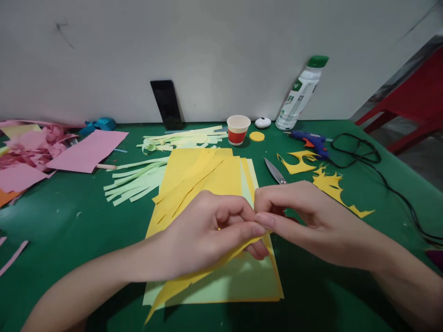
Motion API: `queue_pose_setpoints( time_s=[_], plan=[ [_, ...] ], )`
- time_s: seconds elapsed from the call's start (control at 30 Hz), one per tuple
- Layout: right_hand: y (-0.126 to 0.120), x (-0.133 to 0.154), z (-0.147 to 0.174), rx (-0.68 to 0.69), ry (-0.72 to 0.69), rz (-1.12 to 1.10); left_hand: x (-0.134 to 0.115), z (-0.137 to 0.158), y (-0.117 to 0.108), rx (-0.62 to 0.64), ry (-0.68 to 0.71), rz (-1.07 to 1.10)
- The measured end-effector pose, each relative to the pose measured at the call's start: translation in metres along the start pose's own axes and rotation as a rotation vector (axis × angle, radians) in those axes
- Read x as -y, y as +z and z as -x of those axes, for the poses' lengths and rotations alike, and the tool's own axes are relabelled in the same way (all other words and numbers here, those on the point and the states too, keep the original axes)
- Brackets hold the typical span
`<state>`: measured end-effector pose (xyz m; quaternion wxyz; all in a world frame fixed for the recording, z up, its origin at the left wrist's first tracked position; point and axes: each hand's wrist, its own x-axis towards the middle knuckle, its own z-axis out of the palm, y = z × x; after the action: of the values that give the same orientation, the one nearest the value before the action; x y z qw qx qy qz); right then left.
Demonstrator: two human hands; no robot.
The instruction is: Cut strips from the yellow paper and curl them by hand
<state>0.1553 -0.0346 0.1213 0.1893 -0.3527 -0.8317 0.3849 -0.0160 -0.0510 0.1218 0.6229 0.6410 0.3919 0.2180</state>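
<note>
Head view, yellow paper strip [173, 293]: held above the paper stack, running slantwise from the joined fingertips down under the left palm to a pointed lower end.
Left hand [207, 230]: thumb pressed onto the strip, fingers curled behind it, pinching it.
Right hand [308, 207]: thumb and forefinger pinch at the strip's upper end, touching the left fingertips, which partly cover the paper there.
Paper stack [218, 293]: pale green and yellow sheets on the green table [114, 230], loose yellow strips [188, 196] across the top.
Left of the stack: pale green fringed paper [138, 182], then a pink sheet [88, 151] beside crumpled pink paper [41, 147].
Right of the stack: scissors [275, 171], partly hidden behind the right hand; yellow offcuts [299, 163]; a blue glue gun [311, 143] with its black cord [387, 182].
Along the wall [214, 55]: a smartphone [166, 105] leaning, a red-and-white paper cup [238, 130], a yellow disc [256, 136], a white bottle [301, 94] tilted, green cap up.
</note>
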Motion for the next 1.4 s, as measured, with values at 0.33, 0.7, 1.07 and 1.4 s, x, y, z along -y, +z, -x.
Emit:
queue_pose_setpoints(
  time_s=[0.33,0.7,1.07,1.4],
  plan=[
    [-0.018,-0.007,0.006,-0.139,-0.152,0.01,-0.005,-0.002,-0.004,-0.047,-0.089,0.018],
    [-0.027,-0.017,0.0,0.102,-0.038,0.04,0.003,-0.01,-0.008,-0.015,-0.205,0.035],
    [-0.021,-0.022,-0.003,0.209,-0.286,0.134,-0.003,-0.008,-0.008,0.082,-0.26,-0.123],
    [-0.064,-0.037,0.013,-0.091,-0.125,0.224,0.003,-0.007,-0.017,0.093,-0.238,-0.095]
  ],
)
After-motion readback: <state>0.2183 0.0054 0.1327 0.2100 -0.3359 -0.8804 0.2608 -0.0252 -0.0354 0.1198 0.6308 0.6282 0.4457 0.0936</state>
